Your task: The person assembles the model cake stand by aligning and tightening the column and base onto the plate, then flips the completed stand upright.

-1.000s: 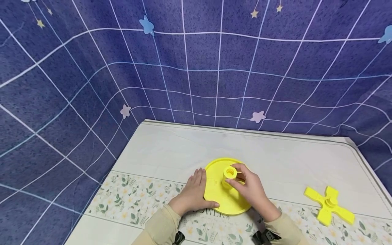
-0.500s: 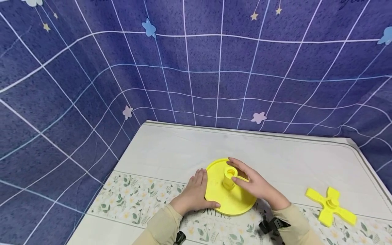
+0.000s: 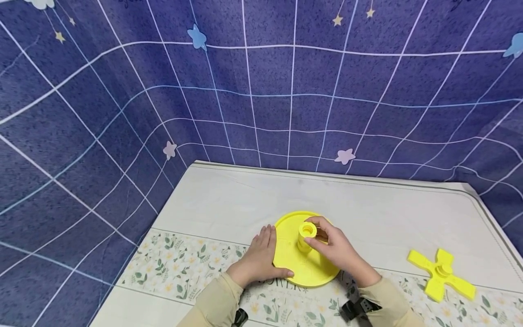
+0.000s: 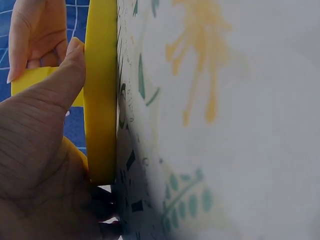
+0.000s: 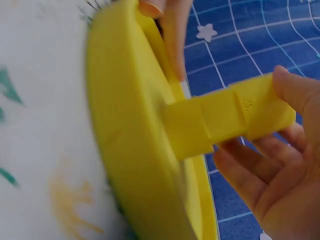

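A round yellow disc with a raised rim (image 3: pixel 288 259) lies on the table. From its middle rises a hollow yellow post (image 3: pixel 304 245), which stands upright. My right hand (image 3: pixel 337 247) holds the post near its top between thumb and fingers; the right wrist view shows the stepped side of the post (image 5: pixel 215 117) in that grip. My left hand (image 3: pixel 259 256) rests against the disc's left edge, its fingers straight and together. The left thumb (image 4: pixel 75 60) lies on the rim near the front. The post's foot is partly hidden in the head view.
To the right lies a yellow cross-shaped piece (image 3: pixel 443 272) with a round stub in its middle. A white cloth with a floral band (image 3: pixel 171 259) covers the table. Behind and to the left hangs a blue curtain (image 3: pixel 265 113) with grid lines and stars.
Half a second ago my right fingers were spread and off the post, with the hand farther right. Now they have closed round it again. My left hand has stayed put on the disc.
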The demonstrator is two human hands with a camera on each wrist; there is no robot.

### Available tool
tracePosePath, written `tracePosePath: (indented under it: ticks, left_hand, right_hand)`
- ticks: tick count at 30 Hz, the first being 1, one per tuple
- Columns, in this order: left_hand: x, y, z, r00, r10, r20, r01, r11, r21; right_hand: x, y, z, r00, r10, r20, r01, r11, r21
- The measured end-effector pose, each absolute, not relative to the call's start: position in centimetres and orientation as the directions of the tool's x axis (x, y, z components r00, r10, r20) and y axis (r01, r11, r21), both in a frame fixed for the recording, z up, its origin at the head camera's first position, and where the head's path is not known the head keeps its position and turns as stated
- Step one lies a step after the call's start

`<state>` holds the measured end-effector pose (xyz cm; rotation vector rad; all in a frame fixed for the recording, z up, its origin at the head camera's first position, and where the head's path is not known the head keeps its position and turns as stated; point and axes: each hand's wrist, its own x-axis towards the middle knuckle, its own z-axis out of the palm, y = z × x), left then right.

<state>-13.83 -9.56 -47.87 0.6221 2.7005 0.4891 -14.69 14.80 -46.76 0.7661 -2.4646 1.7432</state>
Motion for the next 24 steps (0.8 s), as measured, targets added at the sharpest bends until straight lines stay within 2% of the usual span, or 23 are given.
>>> tracePosePath:
  ticks: [8,13,17,21,24]
  left_hand:
    - [-13.9,-9.6,-48.0,-0.857,0.467,-0.219,0.365,0.849,0.382]
    - [-13.8,-9.6,-48.0,-0.858,0.462,-0.223,0.362,0.853,0.376]
    - [-13.7,-9.6,-48.0,-0.855,0.470,-0.220,0.365,0.846,0.388]
    - [-13.8,-9.6,-47.9,-0.854,0.473,-0.218,0.367,0.844,0.392]
    - [-13.8,-9.6,-47.7,-0.853,0.473,-0.221,0.364,0.842,0.397]
  right_hand:
    - [-13.8,13.2,-47.2,-0.932,-0.157,0.327,-0.362,0.376,-0.853]
    - [-13.4,12.9,-47.3,-0.936,-0.114,0.332,-0.344,0.481,-0.806]
    - [-13.8,13.5,-47.1,-0.921,-0.187,0.341,-0.389,0.470,-0.792]
    - [-14.7,14.4,-46.5,-0.886,-0.348,0.307,-0.418,0.313,-0.853]
    - [-15.3,15.1,-46.2,-0.847,-0.465,0.255,-0.382,0.201,-0.902]
